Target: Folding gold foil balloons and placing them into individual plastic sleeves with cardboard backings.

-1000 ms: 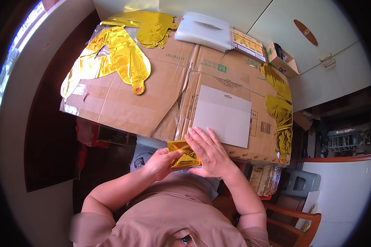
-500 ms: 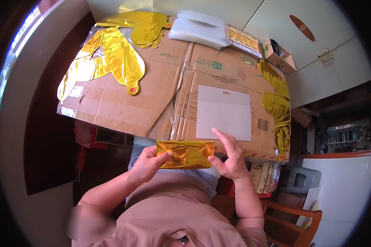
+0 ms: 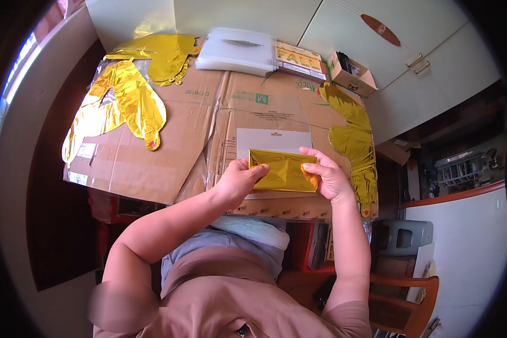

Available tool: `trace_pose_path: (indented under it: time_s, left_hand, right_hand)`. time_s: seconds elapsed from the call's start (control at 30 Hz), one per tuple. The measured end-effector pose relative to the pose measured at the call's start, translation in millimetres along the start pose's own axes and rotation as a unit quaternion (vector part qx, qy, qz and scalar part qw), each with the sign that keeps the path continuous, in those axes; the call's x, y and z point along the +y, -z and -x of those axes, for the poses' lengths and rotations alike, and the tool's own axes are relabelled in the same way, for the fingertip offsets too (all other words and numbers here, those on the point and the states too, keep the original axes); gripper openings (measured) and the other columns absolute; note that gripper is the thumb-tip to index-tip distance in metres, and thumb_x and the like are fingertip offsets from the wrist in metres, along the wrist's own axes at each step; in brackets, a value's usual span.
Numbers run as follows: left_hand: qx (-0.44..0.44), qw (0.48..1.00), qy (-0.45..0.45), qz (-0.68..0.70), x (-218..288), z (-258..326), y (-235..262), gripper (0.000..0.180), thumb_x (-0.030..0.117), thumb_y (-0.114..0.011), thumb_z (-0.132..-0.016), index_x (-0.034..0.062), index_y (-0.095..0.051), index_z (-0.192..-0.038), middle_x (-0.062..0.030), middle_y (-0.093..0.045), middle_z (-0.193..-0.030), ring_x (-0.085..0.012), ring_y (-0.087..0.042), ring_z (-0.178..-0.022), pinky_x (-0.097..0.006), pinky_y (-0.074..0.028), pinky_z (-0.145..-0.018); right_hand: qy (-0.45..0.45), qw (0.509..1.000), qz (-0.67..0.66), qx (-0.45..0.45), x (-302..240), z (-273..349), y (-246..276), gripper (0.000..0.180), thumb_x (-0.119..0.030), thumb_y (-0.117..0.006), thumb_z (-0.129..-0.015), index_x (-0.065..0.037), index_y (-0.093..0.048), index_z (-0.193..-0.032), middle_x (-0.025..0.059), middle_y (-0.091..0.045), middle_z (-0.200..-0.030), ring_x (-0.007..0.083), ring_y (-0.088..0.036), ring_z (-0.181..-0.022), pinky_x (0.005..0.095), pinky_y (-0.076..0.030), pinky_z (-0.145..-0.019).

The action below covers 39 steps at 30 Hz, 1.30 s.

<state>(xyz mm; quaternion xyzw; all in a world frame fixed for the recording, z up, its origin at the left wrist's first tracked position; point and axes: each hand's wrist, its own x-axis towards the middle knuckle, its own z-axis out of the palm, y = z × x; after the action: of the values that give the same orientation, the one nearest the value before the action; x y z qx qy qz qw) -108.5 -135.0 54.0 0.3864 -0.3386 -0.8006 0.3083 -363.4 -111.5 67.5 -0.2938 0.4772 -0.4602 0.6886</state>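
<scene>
Two hands, left [image 3: 235,183] and right [image 3: 332,179], each have the grip clamped on an end of one folded gold foil packet [image 3: 285,172], over one white card [image 3: 259,139]. The step seems to be handling its folds, opening or closing unclear; next calls for thumbs at an edge. Left of the card lie two gold foil shapes [image 3: 119,100]; right, at least one [image 3: 354,147]; beyond, one plastic stack [image 3: 234,50], one small carton [image 3: 355,78].

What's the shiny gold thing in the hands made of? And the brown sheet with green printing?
The gold piece looks like thin, glossy metallic foil or coated plastic film, can't tell which: it reflects light and creases. The brown sheet seems to be cardboard, mostly dull, with long fold lines and box markings.
</scene>
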Motion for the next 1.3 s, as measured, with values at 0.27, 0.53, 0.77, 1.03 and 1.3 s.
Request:
trace_pose_path:
  time_s: [0.27, 0.53, 0.77, 1.03, 1.3]
  left_hand:
    - [0.055, 0.997, 0.026, -0.046, -17, -14, 5, 0.018, 0.02, -0.062, -0.099, 0.0043, -0.069, -0.103, 0.0039, -0.058, -0.078, -0.0028, -0.045, -0.064, -0.022, -0.033, -0.051]
    - [0.046, 0.995, -0.041, -0.075, 22, 37, 21, 0.083, 0.019, -0.067, -0.096, 0.0, -0.016, -0.158, -0.0224, -0.039, -0.153, -0.0293, -0.045, -0.137, -0.041, -0.042, -0.11]
    - [0.076, 0.675, -0.405, -0.612, 4, 44, 16, 0.067, 0.018, -0.078, -0.077, 0.0071, -0.053, -0.138, -0.0215, -0.04, -0.151, -0.0424, -0.037, -0.142, -0.053, -0.035, -0.115]
    - [-0.035, 0.499, -0.509, -0.701, -20, 2, 18, 0.046, 0.013, -0.065, -0.079, 0.0007, -0.06, -0.123, -0.0191, -0.06, -0.13, -0.0354, -0.058, -0.124, -0.049, -0.046, -0.106]
    - [-0.042, 0.446, -0.56, -0.697, -4, -7, 25, 0.044, 0.015, -0.059, -0.084, -0.001, -0.06, -0.126, -0.0168, -0.063, -0.128, -0.0334, -0.062, -0.12, -0.044, -0.051, -0.099]
  right_hand:
    - [-0.012, 0.999, 0.05, -0.003, -4, -19, 6, 0.045, 0.006, -0.067, -0.086, 0.001, -0.055, -0.129, 0.0086, -0.066, -0.102, 0.0123, -0.067, -0.084, 0.0258, -0.057, -0.079]
    - [-0.01, 0.99, 0.137, 0.042, -1, -24, 8, 0.043, 0.006, -0.068, -0.084, 0.0, -0.058, -0.125, 0.0054, -0.063, -0.097, 0.0107, -0.065, -0.082, 0.0244, -0.055, -0.076]
    - [0.018, 0.981, 0.187, 0.054, 4, -24, -1, 0.042, 0.007, -0.068, -0.084, 0.001, -0.059, -0.124, 0.007, -0.065, -0.103, 0.0109, -0.065, -0.085, 0.0244, -0.055, -0.079]
    - [-0.011, 0.986, 0.151, 0.07, 3, -22, -5, 0.04, 0.006, -0.07, -0.082, 0.001, -0.061, -0.121, 0.007, -0.067, -0.095, 0.0128, -0.066, -0.081, 0.0255, -0.055, -0.073]
    - [-0.042, 0.997, 0.05, 0.047, 4, -24, 3, 0.042, 0.005, -0.069, -0.083, 0.001, -0.057, -0.124, 0.0096, -0.068, -0.09, 0.0157, -0.068, -0.072, 0.0288, -0.058, -0.066]
